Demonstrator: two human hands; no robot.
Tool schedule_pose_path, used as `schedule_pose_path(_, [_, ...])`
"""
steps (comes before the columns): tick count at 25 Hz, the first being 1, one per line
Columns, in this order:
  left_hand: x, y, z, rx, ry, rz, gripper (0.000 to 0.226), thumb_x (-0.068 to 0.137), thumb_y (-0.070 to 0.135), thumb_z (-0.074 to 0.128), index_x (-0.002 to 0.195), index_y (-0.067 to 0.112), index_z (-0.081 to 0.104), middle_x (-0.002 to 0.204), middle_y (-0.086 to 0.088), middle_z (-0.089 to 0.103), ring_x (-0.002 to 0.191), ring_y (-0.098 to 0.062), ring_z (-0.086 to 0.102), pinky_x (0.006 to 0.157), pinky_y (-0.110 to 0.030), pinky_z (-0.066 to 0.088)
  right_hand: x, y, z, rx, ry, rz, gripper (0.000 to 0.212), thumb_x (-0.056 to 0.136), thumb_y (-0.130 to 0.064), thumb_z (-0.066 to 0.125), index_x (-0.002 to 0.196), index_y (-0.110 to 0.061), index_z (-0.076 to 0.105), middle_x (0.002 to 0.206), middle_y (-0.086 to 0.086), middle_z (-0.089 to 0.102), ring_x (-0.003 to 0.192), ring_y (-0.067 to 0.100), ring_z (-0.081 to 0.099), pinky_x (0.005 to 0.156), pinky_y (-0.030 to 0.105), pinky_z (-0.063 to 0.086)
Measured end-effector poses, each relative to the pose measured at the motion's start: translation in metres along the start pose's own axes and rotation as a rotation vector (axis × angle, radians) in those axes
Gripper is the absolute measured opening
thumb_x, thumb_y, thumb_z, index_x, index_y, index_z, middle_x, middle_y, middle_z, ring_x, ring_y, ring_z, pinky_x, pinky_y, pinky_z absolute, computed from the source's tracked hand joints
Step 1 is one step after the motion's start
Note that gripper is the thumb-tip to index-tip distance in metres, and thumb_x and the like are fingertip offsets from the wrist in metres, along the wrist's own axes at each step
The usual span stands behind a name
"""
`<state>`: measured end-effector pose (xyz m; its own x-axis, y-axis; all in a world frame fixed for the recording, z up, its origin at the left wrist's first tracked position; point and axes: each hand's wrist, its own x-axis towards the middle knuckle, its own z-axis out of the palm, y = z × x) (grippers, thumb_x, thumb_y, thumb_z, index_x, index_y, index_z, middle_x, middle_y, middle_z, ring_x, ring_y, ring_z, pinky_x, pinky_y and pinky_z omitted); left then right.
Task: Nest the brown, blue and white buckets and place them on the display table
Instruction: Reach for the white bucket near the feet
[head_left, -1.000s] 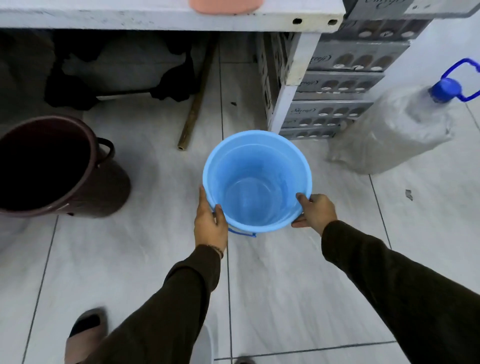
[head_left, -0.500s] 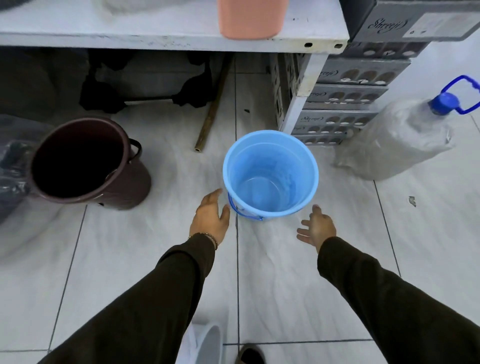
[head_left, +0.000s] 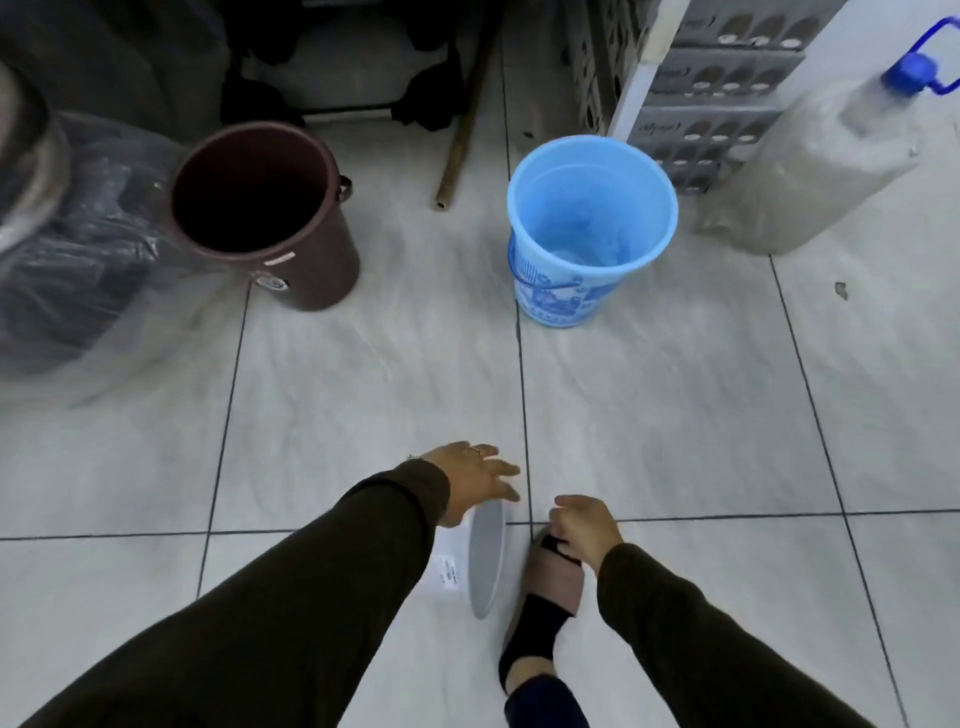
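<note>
The brown bucket (head_left: 311, 270) stands upright on the tiled floor at the upper left. To its right, about a tile away, the light blue bucket (head_left: 592, 228) with a printed label also stands upright and empty. The white bucket (head_left: 485, 561) lies on its side low in the middle, mouth facing right, partly hidden by my left sleeve. My left hand (head_left: 475, 480) has its fingers spread over the top of the white bucket's rim. My right hand (head_left: 587, 525) hovers just right of that rim with fingers half curled, holding nothing.
My sandalled foot (head_left: 545, 597) is right beside the white bucket. A large dusty water bottle (head_left: 810, 166) and stacked grey crates (head_left: 717, 104) stand behind the blue bucket. A clear plastic bag of dark goods (head_left: 88, 260) sits left of the brown bucket. A wooden stick (head_left: 460, 135) lies between the buckets.
Both hands let go of the blue bucket, which now stands on the floor. They pulled back and down to the white bucket by my foot. The view tilted down.
</note>
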<state>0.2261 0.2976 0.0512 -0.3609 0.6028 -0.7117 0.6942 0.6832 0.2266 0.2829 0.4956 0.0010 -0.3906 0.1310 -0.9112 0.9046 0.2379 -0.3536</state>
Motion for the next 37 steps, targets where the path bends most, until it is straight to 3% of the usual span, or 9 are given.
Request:
schedule_pose_path(4, [0.003, 0.025, 0.058, 0.429, -0.215, 0.066, 0.046, 0.098, 0.018, 0.052, 0.143, 0.026, 0.047, 0.158, -0.005, 0.037, 0.149, -0.031, 0.026, 0.121, -0.057, 0.014, -0.028, 0.072, 0.083, -0.288, -0.246, -0.088, 0.055, 0.076, -0.019, 0.076, 0.125, -0.037, 0.057, 0.114, -0.011, 0.051, 0.116, 0.020, 0.056, 0.088, 0.018, 0.042])
schedule_pose_path(6, [-0.003, 0.018, 0.076, 0.576, -0.019, 0.169, 0.025, 0.081, 0.013, 0.071, 0.102, 0.026, 0.077, 0.110, -0.003, 0.075, 0.109, -0.026, 0.068, 0.118, -0.056, 0.029, -0.034, 0.081, 0.119, -0.294, -0.232, -0.164, 0.050, 0.088, -0.021, 0.070, 0.136, -0.016, 0.053, 0.123, -0.007, 0.052, 0.128, 0.022, 0.053, 0.102, 0.024, 0.039])
schedule_pose_path(9, [-0.031, -0.007, 0.092, 0.608, 0.222, 0.121, 0.025, 0.047, 0.004, 0.082, 0.048, 0.025, 0.069, 0.049, 0.007, 0.063, 0.045, -0.016, 0.063, 0.101, -0.042, 0.053, -0.036, 0.073, 0.143, -0.560, -0.126, -0.482, 0.031, 0.098, -0.026, 0.055, 0.126, -0.016, 0.062, 0.121, 0.004, 0.069, 0.114, 0.025, 0.064, 0.102, 0.031, 0.048])
schedule_pose_path(12, [-0.065, -0.030, 0.080, 0.422, 0.279, -0.028, 0.026, 0.060, 0.000, 0.074, 0.070, 0.023, 0.070, 0.069, 0.003, 0.069, 0.054, -0.023, 0.068, 0.092, -0.037, 0.057, -0.021, 0.041, 0.128, -0.966, 0.147, -0.941, 0.022, 0.088, -0.018, 0.065, 0.108, -0.019, 0.073, 0.089, 0.005, 0.076, 0.079, 0.025, 0.072, 0.075, 0.028, 0.056])
schedule_pose_path(15, [-0.064, -0.039, 0.075, 0.220, 0.244, -0.218, 0.035, 0.084, -0.007, 0.051, 0.108, 0.013, 0.066, 0.104, -0.006, 0.067, 0.090, -0.032, 0.071, 0.089, -0.036, 0.052, -0.009, -0.008, 0.113, -1.570, 0.272, -1.000, 0.014, 0.066, -0.008, 0.079, 0.072, -0.019, 0.073, 0.058, 0.002, 0.070, 0.052, 0.022, 0.067, 0.057, 0.025, 0.053])
schedule_pose_path(21, [-0.022, -0.022, 0.088, -0.040, 0.042, -0.429, 0.036, 0.090, -0.011, 0.046, 0.115, 0.004, 0.067, 0.117, -0.012, 0.070, 0.109, -0.036, 0.067, 0.089, -0.039, 0.053, 0.019, -0.024, 0.110, -1.935, 0.158, -0.918, 0.017, 0.093, -0.003, 0.056, 0.105, -0.003, 0.068, 0.098, 0.013, 0.073, 0.096, 0.032, 0.068, 0.097, 0.040, 0.049])
schedule_pose_path(27, [-0.024, -0.031, 0.075, -0.236, 0.015, -0.398, 0.047, 0.089, -0.010, 0.043, 0.130, 0.009, 0.057, 0.133, -0.011, 0.059, 0.123, -0.032, 0.057, 0.097, -0.040, 0.051, 0.012, -0.042, 0.064, -1.243, -0.026, -0.982, 0.060, 0.089, -0.014, 0.052, 0.148, -0.018, 0.042, 0.153, 0.002, 0.046, 0.144, 0.022, 0.038, 0.119, 0.024, 0.014])
schedule_pose_path(32, [-0.008, -0.063, -0.012, -0.882, 0.454, -0.552, 0.053, 0.088, 0.006, 0.042, 0.131, 0.031, 0.060, 0.132, 0.008, 0.064, 0.117, -0.018, 0.063, 0.102, -0.027, 0.048, 0.016, -0.133, -0.010, -0.433, 0.214, -0.788, 0.047, 0.094, -0.014, 0.057, 0.141, -0.019, 0.053, 0.143, -0.002, 0.056, 0.131, 0.015, 0.053, 0.106, 0.020, 0.036])
schedule_pose_path(37, [0.096, -0.106, -0.121, -1.652, 0.718, -0.675, 0.034, 0.091, 0.024, 0.062, 0.124, 0.015, 0.066, 0.124, -0.007, 0.069, 0.112, -0.021, 0.064, 0.099, -0.024, 0.047, 0.071, -0.259, -0.086, 0.303, 0.479, -0.393, 0.045, 0.091, -0.043, 0.052, 0.121, -0.013, 0.065, 0.122, 0.006, 0.067, 0.117, 0.027, 0.062, 0.106, 0.046, 0.048])
